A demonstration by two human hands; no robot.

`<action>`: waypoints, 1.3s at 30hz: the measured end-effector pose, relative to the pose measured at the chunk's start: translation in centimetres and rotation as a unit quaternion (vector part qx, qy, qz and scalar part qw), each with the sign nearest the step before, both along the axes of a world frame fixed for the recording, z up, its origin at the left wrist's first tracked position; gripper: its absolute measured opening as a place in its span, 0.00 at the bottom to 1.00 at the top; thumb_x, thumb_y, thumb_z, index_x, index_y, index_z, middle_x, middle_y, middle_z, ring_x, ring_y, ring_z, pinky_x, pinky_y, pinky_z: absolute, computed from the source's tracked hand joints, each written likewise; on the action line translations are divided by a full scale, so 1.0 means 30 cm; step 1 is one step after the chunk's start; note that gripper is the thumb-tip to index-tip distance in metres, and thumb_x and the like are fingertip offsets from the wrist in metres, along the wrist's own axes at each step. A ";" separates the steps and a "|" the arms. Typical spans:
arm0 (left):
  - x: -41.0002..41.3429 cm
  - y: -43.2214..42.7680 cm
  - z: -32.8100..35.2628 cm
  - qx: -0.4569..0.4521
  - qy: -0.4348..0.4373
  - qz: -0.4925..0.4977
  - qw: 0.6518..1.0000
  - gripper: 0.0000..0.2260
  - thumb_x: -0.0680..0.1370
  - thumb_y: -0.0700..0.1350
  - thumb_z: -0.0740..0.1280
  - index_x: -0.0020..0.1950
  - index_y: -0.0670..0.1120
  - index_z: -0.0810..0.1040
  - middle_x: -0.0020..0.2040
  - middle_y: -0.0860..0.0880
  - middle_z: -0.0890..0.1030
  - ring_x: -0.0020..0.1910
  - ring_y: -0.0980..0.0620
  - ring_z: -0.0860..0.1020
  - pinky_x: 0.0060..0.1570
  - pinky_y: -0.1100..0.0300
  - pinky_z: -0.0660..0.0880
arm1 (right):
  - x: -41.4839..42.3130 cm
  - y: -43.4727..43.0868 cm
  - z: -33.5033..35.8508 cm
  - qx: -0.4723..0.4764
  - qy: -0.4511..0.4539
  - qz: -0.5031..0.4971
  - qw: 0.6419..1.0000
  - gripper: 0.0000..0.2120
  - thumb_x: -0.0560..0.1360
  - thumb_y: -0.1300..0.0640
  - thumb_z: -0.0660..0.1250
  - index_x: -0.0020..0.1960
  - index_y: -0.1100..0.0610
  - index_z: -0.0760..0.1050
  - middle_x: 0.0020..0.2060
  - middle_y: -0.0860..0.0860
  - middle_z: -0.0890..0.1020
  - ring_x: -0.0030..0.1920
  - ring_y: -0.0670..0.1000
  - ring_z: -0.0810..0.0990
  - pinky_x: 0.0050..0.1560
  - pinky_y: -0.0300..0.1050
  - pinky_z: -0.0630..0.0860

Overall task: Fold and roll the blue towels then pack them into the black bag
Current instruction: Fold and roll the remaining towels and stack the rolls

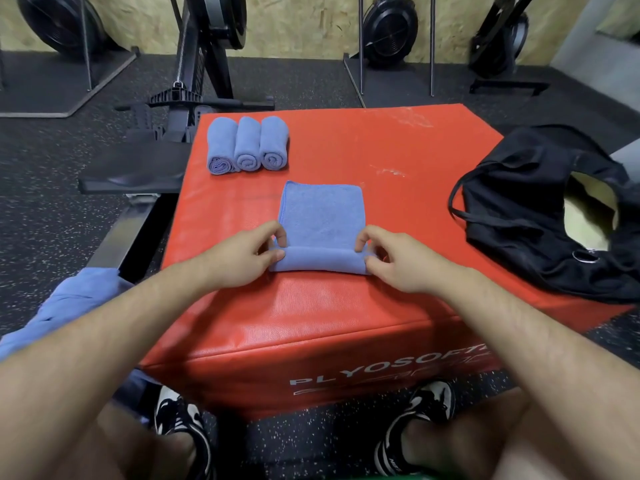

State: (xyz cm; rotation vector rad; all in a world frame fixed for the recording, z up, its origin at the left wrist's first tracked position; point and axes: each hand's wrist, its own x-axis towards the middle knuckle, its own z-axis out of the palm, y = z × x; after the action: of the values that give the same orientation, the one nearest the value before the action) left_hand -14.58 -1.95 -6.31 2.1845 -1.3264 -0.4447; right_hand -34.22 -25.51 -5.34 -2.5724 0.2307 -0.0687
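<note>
Both hands, left hand and right hand, pinch the towel's rolled near edge on the red box; three rolled towels lie behind it, the black bag to its right.

We count one red box. On its far left corner lie three rolled towels, side by side. At the box's middle there is one half-rolled towel, and two hands meet there: one left hand and one right hand. Off the box's left side sits one heap of blue cloth; we cannot tell how many towels it holds. One black bag lies on the box's right edge. Two shoes stand before the box, and we count four fan wheels beyond it.
</note>
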 end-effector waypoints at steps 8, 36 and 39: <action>0.001 -0.016 -0.017 -0.082 -0.231 -0.097 0.965 0.06 0.76 0.39 0.63 0.48 0.46 0.79 0.47 0.50 0.77 0.46 0.46 0.74 0.49 0.49 0.73 | 0.017 0.002 -0.026 -0.176 -0.090 0.046 0.979 0.08 0.73 0.62 0.63 0.48 0.51 0.77 0.46 0.46 0.76 0.47 0.52 0.72 0.50 0.51 0.73; 0.078 -0.038 -0.031 -0.005 -0.234 -0.083 0.969 0.21 0.75 0.57 0.68 0.64 0.47 0.77 0.58 0.50 0.77 0.55 0.47 0.75 0.57 0.50 0.73 | 0.055 -0.018 -0.024 -0.178 -0.040 0.027 0.983 0.18 0.72 0.48 0.71 0.59 0.51 0.73 0.54 0.48 0.78 0.56 0.53 0.73 0.58 0.49 0.73; 0.080 -0.057 -0.013 -0.024 -0.146 -0.056 0.987 0.16 0.76 0.49 0.72 0.62 0.48 0.77 0.55 0.49 0.79 0.53 0.49 0.75 0.56 0.63 0.69 | 0.059 -0.018 0.004 -0.107 -0.024 -0.002 0.994 0.16 0.73 0.53 0.69 0.59 0.50 0.72 0.51 0.49 0.80 0.52 0.53 0.76 0.55 0.50 0.73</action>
State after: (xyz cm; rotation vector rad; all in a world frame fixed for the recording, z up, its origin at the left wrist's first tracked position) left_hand -12.17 -3.66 -6.69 2.2037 -1.6028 -0.1325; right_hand -32.45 -26.04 -5.22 -2.7796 0.2218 -0.1641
